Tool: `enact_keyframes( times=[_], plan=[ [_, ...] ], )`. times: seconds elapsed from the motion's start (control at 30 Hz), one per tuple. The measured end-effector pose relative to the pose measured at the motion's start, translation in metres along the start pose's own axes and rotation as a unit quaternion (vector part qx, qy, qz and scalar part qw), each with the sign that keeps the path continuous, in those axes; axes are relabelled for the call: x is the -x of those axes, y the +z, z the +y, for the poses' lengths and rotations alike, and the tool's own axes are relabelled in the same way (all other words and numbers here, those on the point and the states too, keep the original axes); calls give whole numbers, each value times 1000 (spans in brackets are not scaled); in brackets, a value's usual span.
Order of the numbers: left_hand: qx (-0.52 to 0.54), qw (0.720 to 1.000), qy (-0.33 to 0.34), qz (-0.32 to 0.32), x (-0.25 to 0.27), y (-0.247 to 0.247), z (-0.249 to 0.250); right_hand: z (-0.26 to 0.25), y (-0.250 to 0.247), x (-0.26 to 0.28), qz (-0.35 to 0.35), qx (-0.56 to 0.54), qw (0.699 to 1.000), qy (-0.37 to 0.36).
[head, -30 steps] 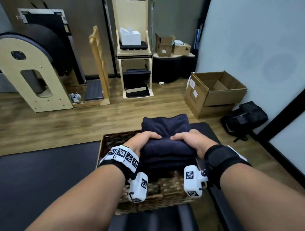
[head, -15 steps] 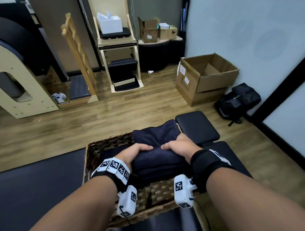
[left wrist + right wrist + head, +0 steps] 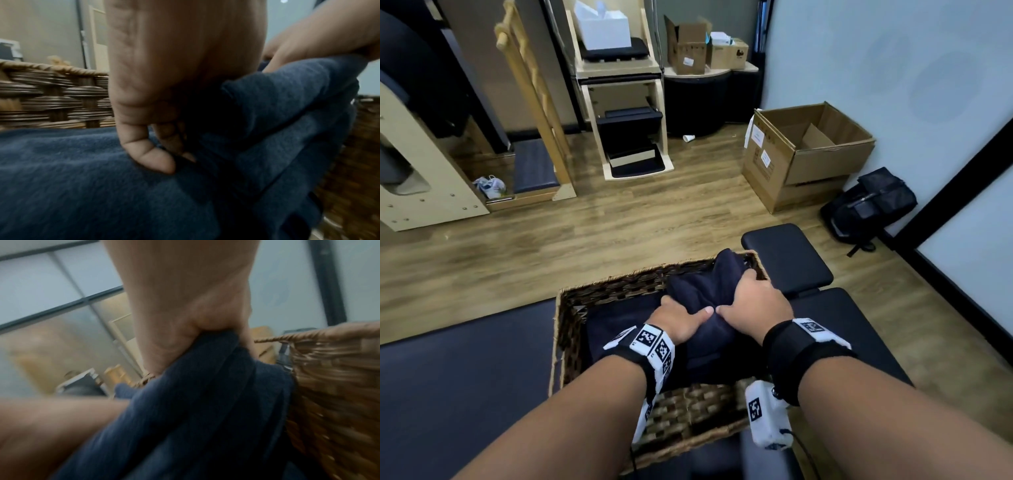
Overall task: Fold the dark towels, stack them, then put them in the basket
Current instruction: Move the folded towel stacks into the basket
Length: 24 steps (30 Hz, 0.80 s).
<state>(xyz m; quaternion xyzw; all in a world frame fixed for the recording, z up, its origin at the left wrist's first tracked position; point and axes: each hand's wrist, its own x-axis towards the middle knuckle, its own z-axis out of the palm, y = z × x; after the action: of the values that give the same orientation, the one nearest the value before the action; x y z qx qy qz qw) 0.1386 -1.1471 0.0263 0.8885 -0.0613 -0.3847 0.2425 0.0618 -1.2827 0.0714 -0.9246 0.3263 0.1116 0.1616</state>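
While both the left hand [image 3: 677, 320] and right hand [image 3: 753, 308] clutch it, the stack of folded dark navy towels [image 3: 698, 291] sits against the rectangular woven wicker basket's [image 3: 571, 329] right wall.

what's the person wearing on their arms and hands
Both hands are bare and no sleeves show on the forearms. The left wrist carries a black strap with a white band printed with black-and-white square tag markers. The right wrist has a wide black strap with one such tag on a white patch. Under the right wrist hangs a small white camera box, tagged too, with a thin dark cable.
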Motion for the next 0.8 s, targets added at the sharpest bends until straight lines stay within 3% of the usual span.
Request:
enact_keyframes(
  times=[0.13,0.3,0.4,0.6,0.7,0.8],
  plan=[
    [23,1000,-3,-18,-12,-7,-1,-10,7,10,125,162,971,-126],
    [130,991,-23,-28,-19,-11,-11,0,18,-2,-2,117,989,-88],
    [132,990,-4,-52,-19,-10,-12,12,24,-10,-84,123,986,-73],
    [-31,996,74,-42,-9,-22,-5,-6,-11,-14,-190,182,959,-108],
    [-195,975,90,62,2,-29,8,-5,-33,-17,-211,220,938,-164],
    [-231,955,118,141,9,-31,24,-13,-47,-16,-226,287,908,-207]
  ],
)
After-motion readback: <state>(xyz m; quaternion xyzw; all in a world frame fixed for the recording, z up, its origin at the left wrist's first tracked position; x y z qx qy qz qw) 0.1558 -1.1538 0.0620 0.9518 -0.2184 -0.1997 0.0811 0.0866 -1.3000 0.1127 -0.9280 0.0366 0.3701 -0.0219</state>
